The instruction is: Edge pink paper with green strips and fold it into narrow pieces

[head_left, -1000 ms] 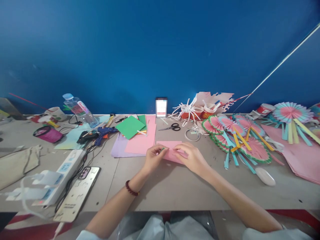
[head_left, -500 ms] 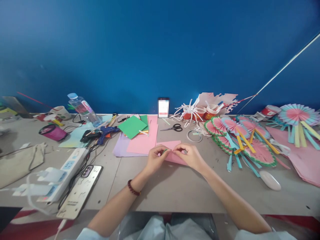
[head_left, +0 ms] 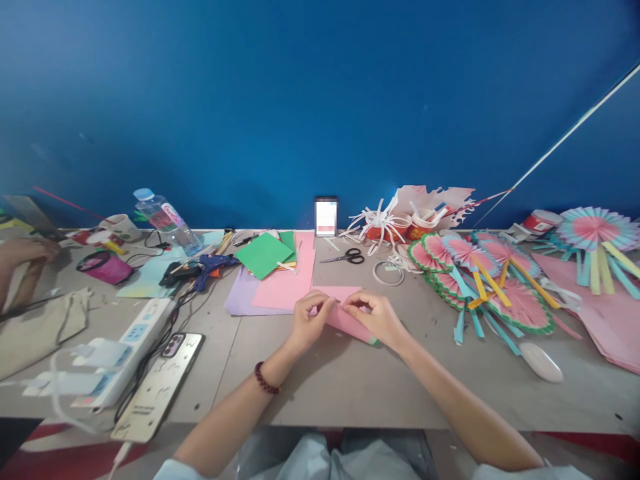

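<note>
Left grip (head_left: 311, 313): thumb and forefinger pressed together, pinching the pink paper (head_left: 349, 323). Right grip (head_left: 376, 318): also pinching it, thumb against fingers. Exact contact points too small to make out. Paper sits between the two, left grip on its left part, right grip over its right part; fingertips of the two close together, not clearly touching.

Paper is at mid-bench (head_left: 320, 400), near side of the scissors (head_left: 349, 256). Plain pink, looks folded: a flatter part on the far side, a band on the near side slanting from the left grip toward near right. Small green patch shows at the band's near right end, just beside the right grip. Fingers hide some of the middle.

Around it: green sheet (head_left: 264, 255) on the pile far left of the paper, metal ring (head_left: 388, 273) far right, paper fans (head_left: 520, 303) farther right.
</note>
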Demonstrator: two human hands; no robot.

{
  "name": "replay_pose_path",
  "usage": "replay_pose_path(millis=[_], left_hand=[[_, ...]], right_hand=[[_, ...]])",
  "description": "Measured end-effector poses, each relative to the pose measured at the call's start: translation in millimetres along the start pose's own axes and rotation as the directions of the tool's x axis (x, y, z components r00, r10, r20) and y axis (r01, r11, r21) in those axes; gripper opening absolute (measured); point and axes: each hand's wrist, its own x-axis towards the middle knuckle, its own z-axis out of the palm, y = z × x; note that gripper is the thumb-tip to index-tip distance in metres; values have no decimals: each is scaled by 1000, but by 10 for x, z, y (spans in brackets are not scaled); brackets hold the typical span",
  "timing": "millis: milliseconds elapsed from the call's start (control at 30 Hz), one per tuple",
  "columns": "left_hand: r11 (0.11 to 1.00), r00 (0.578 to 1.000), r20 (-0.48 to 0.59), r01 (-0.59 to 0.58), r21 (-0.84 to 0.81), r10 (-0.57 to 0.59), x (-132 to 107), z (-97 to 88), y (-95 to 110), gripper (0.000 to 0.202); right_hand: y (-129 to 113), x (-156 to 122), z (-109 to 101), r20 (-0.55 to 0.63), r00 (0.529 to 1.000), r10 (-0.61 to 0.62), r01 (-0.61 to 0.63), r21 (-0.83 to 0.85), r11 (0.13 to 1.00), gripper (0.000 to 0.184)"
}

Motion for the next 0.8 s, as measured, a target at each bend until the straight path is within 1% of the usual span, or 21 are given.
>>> replay_pose_path(millis=[100,267,333,433,600,700,800], left_hand=[[1000,1000,14,22,0,-22,-9,6,3,29],[988,994,52,106,-109,-100,-11,30,-6,22],[982,990,40,136,-128,-132,-5,37,-1,22],[974,984,-1,174,-141,-176,6,41,10,25],[945,962,-70,241,-222,-262,38,21,-5,29],[928,954,-73,262,-264,-290,60,2,-14,31],[924,955,-59,266,-275,-292,68,-4,-3,30]], right_hand=[[3,-10,19,10,1000,23,-24,57,998,20],[46,-12,56,-52,999,0,4,64,998,20],[65,-7,61,-56,998,14,-10,73,997,20],[79,1,44,-20,999,49,-47,89,995,22],[103,23,-24,-5,994,106,-106,86,991,29],[119,37,-55,16,993,115,-116,78,990,29],[118,45,-62,31,994,103,-104,27,994,25]])
